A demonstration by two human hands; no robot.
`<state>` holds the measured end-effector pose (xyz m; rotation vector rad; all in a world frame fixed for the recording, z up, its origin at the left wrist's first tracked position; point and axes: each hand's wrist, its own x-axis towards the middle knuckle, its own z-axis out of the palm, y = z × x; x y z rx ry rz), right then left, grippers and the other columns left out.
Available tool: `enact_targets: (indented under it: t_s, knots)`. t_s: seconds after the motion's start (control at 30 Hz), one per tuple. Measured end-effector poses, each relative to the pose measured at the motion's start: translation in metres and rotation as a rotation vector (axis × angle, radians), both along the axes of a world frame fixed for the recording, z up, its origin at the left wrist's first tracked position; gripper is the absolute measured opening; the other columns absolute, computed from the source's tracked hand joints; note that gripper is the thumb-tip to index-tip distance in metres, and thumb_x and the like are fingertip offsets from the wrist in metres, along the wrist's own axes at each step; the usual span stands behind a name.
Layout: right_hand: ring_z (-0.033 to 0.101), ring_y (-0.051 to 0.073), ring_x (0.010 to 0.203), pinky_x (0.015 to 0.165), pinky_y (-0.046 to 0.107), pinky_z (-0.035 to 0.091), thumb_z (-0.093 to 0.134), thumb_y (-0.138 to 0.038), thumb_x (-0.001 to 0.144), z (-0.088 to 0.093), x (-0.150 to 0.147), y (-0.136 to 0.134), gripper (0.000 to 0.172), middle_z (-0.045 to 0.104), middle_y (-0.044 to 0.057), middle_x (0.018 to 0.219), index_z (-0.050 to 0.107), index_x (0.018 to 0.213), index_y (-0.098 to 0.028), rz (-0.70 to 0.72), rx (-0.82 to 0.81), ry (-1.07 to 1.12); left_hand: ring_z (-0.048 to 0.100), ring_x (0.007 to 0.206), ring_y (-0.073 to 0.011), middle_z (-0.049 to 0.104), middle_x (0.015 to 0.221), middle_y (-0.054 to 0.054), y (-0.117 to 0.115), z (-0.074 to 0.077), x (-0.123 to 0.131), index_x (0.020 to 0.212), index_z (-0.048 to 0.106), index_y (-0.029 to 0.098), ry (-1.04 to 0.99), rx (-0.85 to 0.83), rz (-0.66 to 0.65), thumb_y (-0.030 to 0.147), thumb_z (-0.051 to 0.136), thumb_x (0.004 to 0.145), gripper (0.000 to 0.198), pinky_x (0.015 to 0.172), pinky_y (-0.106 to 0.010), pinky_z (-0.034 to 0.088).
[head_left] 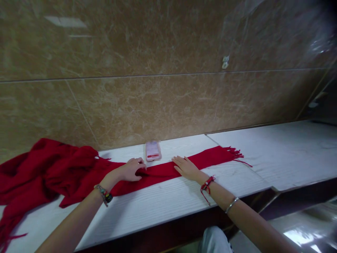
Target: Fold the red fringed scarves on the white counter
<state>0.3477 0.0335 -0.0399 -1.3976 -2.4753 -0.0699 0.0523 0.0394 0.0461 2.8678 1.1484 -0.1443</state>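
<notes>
Red cloth stretches across a white, wood-grained bench in the head view: a long fringed scarf [160, 173], lying along the bench [168, 200] in front of a brown marbled wall [168, 102]. Its right-hand stretch is laid out as a narrow, mostly flat strip, fringe [237, 154] pointing right; that much looks done. Its left part is a loose, crumpled heap reaching the picture's left edge, so most of the straightening appears to be left. The left hand [131, 169] touches the strip near the heap, fingers loosely curled, thumb parted from them, with no firm pinch visible. The right hand [188, 168] rests palm down farther along, fingers extended, gripping nothing. A phone-like object [152, 151] with a lit face lies between the strip and the wall, just beside the left hand; it seems the nearest obstacle. A dangling red cord bracelet [207, 185] on the right wrist might brush the cloth. Below the bench's front edge, a denim-covered knee [216, 240] shows.
</notes>
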Motion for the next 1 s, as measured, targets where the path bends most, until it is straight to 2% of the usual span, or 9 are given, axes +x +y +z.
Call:
enact_targets:
  t_s: [0.07, 0.13, 0.23, 0.33, 0.53, 0.63, 0.77, 0.9, 1.0]
  knots:
    - [0.032, 0.021, 0.125, 0.101, 0.044, 0.025, 0.028, -0.033, 0.09, -0.001, 0.0, 0.0, 0.044, 0.04, 0.009, 0.135, 0.039, 0.13, -0.018, 0.004, 0.007, 0.007, 0.048, 0.106, -0.0198, 0.049, 0.121, -0.006, 0.008, 0.003, -0.006, 0.116, 0.05, 0.023, -0.015, -0.037, 0.02, 0.032, 0.052, 0.074, 0.043, 0.093, -0.031, 0.033]
    - [0.032, 0.021, 0.125, 0.101, 0.044, 0.025, 0.028, -0.032, 0.09, -0.001, 0.001, 0.0, 0.044, 0.04, 0.009, 0.135, 0.04, 0.13, -0.018, 0.008, 0.012, 0.012, 0.05, 0.105, -0.0194, 0.051, 0.121, -0.007, 0.015, 0.007, -0.008, 0.122, 0.045, 0.021, 0.031, -0.108, 0.064, 0.032, 0.052, 0.074, 0.05, 0.092, -0.03, 0.035]
    - [0.033, 0.021, 0.124, 0.101, 0.044, 0.026, 0.028, -0.032, 0.089, -0.001, 0.001, 0.0, 0.044, 0.04, 0.009, 0.134, 0.04, 0.129, -0.017, 0.007, 0.002, 0.012, 0.056, 0.092, -0.0194, 0.062, 0.102, -0.004, 0.022, 0.013, -0.012, 0.107, 0.058, 0.02, 0.145, -0.183, 0.12, 0.028, 0.057, 0.066, 0.041, 0.083, -0.027, 0.04]
    - [0.034, 0.021, 0.124, 0.101, 0.044, 0.026, 0.029, -0.031, 0.089, -0.002, 0.001, 0.001, 0.044, 0.041, 0.009, 0.134, 0.041, 0.129, -0.016, 0.009, -0.007, 0.015, 0.057, 0.079, -0.0185, 0.065, 0.087, -0.001, 0.025, 0.022, -0.02, 0.091, 0.063, 0.019, 0.159, -0.179, 0.166, 0.03, 0.059, 0.062, 0.031, 0.073, -0.026, 0.042]
    - [0.035, 0.02, 0.123, 0.1, 0.044, 0.026, 0.029, -0.032, 0.089, -0.002, 0.0, 0.001, 0.043, 0.042, 0.01, 0.133, 0.042, 0.127, -0.016, 0.011, -0.003, 0.033, 0.054, 0.072, -0.0151, 0.06, 0.075, 0.001, 0.026, 0.047, -0.047, 0.076, 0.059, 0.016, 0.057, -0.143, 0.161, 0.027, 0.051, 0.065, 0.018, 0.067, -0.022, 0.04]
    - [0.036, 0.02, 0.122, 0.101, 0.044, 0.026, 0.03, -0.032, 0.089, -0.001, 0.0, 0.0, 0.042, 0.043, 0.01, 0.132, 0.043, 0.126, -0.017, 0.007, -0.005, 0.042, 0.052, 0.07, -0.0145, 0.057, 0.073, 0.0, 0.016, 0.052, -0.053, 0.071, 0.054, 0.016, 0.04, -0.009, 0.172, 0.019, 0.046, 0.065, 0.01, 0.066, -0.022, 0.04]
    - [0.037, 0.02, 0.122, 0.101, 0.044, 0.026, 0.03, -0.031, 0.088, 0.0, 0.001, 0.0, 0.043, 0.044, 0.01, 0.132, 0.044, 0.126, -0.016, 0.008, -0.009, 0.035, 0.053, 0.079, -0.0159, 0.056, 0.084, -0.004, -0.015, 0.035, -0.058, 0.078, 0.052, 0.017, 0.016, 0.149, 0.158, 0.01, 0.039, 0.069, 0.017, 0.073, -0.024, 0.041]
    - [0.037, 0.02, 0.122, 0.101, 0.044, 0.026, 0.031, -0.031, 0.088, -0.003, 0.002, 0.001, 0.042, 0.044, 0.01, 0.132, 0.044, 0.126, -0.018, 0.015, 0.003, 0.038, 0.055, 0.086, -0.0167, 0.055, 0.098, -0.005, -0.041, 0.007, -0.068, 0.093, 0.052, 0.02, 0.133, 0.059, 0.169, 0.006, 0.041, 0.069, 0.03, 0.076, -0.026, 0.042]
    - [0.037, 0.02, 0.121, 0.101, 0.043, 0.026, 0.031, -0.031, 0.088, -0.006, 0.002, 0.003, 0.042, 0.044, 0.01, 0.131, 0.044, 0.126, -0.018, 0.01, 0.01, 0.037, 0.055, 0.093, -0.0183, 0.054, 0.107, -0.007, -0.043, -0.002, -0.073, 0.105, 0.05, 0.02, 0.119, 0.078, 0.186, 0.01, 0.046, 0.07, 0.037, 0.082, -0.029, 0.042]
